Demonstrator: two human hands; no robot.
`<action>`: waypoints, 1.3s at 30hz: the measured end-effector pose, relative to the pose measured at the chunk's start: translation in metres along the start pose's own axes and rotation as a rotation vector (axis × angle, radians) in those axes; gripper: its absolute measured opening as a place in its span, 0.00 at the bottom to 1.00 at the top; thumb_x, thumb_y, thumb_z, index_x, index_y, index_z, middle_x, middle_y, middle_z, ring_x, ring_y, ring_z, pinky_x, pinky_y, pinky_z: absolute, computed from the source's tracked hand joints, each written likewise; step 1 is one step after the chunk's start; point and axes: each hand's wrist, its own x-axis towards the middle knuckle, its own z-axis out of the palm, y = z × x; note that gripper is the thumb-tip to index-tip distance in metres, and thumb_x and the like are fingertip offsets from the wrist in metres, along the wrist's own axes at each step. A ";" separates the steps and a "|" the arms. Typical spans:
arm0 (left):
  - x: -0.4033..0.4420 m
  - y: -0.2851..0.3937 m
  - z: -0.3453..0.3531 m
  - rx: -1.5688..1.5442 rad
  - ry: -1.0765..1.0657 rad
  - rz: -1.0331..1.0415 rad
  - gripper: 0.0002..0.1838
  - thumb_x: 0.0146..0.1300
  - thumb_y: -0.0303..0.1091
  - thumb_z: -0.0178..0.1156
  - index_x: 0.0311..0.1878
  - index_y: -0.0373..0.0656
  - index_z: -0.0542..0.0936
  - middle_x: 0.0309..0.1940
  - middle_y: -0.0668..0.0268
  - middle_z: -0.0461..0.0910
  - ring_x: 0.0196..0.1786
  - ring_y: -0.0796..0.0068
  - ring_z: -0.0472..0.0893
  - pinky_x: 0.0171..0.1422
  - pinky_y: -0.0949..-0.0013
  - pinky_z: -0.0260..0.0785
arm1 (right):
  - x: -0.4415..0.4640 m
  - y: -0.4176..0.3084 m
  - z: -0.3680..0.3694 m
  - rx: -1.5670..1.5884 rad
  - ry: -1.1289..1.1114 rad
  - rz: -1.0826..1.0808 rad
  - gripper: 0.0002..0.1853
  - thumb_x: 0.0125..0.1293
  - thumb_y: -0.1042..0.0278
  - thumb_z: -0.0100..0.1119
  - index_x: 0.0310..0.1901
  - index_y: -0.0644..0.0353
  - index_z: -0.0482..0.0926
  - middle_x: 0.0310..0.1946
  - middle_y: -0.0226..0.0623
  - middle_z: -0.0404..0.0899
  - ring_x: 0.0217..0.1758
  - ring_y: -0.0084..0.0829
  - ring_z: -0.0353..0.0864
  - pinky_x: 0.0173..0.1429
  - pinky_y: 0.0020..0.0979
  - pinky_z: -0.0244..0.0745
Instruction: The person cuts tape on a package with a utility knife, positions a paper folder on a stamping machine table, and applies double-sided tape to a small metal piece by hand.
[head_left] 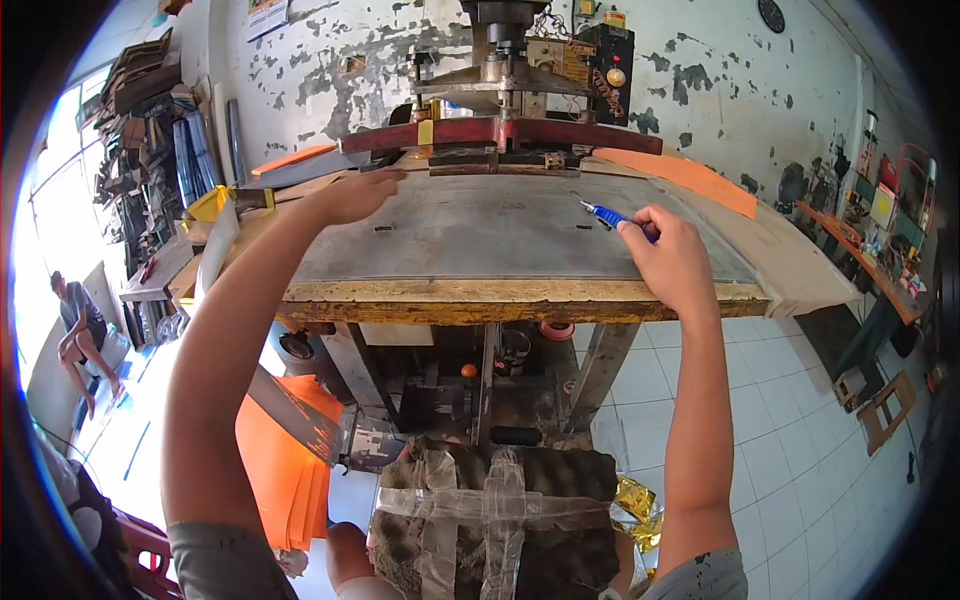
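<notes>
My right hand [672, 250] is closed around a blue utility knife [612, 215], whose metal tip points up and to the left. The knife is over the right part of a grey metal plate [450, 235] with small dark slots. My left hand [360, 198] reaches over the plate's far left part with its fingers stretched out, and I see nothing in it. Whether those fingers touch the plate, I cannot tell. Beyond both hands stands a press with a red crossbar [570, 137] and a dark block [505, 163] below it.
The wooden table edge [520, 303] runs along the front. Orange sheets [690, 175] lie at the back right, and more orange sheets [285, 460] hang lower left. A taped foam cushion [560, 480] is on my lap. Another person [80, 325] sits far left.
</notes>
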 end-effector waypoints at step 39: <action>-0.189 0.086 0.102 0.250 1.017 0.127 0.21 0.71 0.43 0.57 0.61 0.40 0.80 0.63 0.56 0.81 0.70 0.51 0.75 0.80 0.49 0.56 | 0.006 0.013 0.016 -0.018 -0.042 -0.217 0.16 0.70 0.56 0.64 0.38 0.64 0.81 0.21 0.29 0.75 0.24 0.21 0.69 0.31 0.30 0.65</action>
